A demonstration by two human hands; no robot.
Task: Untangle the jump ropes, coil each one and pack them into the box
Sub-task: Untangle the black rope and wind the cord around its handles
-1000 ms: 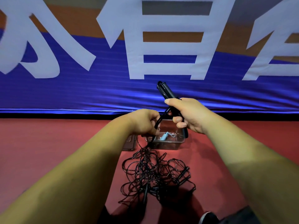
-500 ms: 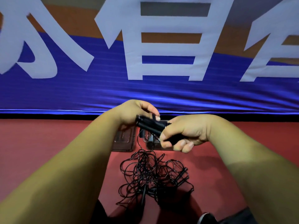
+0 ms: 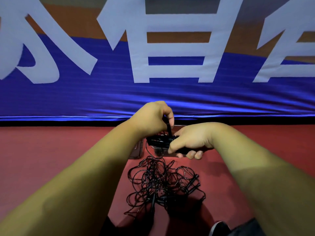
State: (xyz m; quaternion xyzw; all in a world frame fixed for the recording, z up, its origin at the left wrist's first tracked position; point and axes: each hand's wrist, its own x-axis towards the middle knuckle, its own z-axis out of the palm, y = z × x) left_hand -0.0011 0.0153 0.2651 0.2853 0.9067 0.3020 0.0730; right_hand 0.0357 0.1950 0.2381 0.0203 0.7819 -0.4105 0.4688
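While my right hand grips the black handles crosswise over the box, my left hand pinches their cord upright above them, best placed for winding; the tangle lies on the box's near side.

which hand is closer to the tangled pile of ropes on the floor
Right. The right hand grips the black handles low, just above the far edge of the tangled pile. The left hand pinches the rope higher up, farther from it.
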